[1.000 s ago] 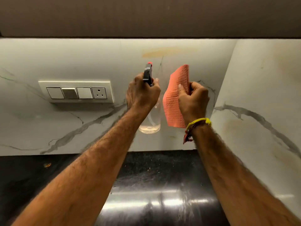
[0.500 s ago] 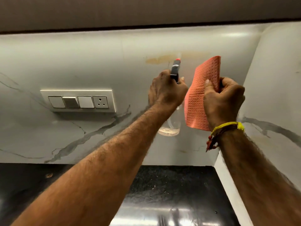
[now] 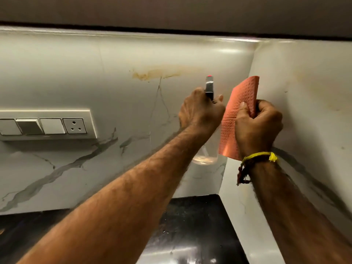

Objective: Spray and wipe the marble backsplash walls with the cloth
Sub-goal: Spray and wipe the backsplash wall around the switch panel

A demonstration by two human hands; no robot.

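While left hand [image 3: 200, 109] grips spray bottle [image 3: 206, 153], right hand [image 3: 257, 126] clutches cloth [image 3: 238, 111], near backsplash [image 3: 114, 73] corner

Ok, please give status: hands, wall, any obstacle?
Left hand grips clear spray bottle. Right hand holds orange cloth. Brown stain on marble unwiped. Nothing blocking.

A white switch plate [image 3: 45, 123] with three rocker switches and a round-pin socket sits at the left of the frame. A dark cabinet underside [image 3: 171, 10] spans the top. Along the bottom lies a glossy black stone countertop [image 3: 192, 231], reflecting bright light near lower centre.
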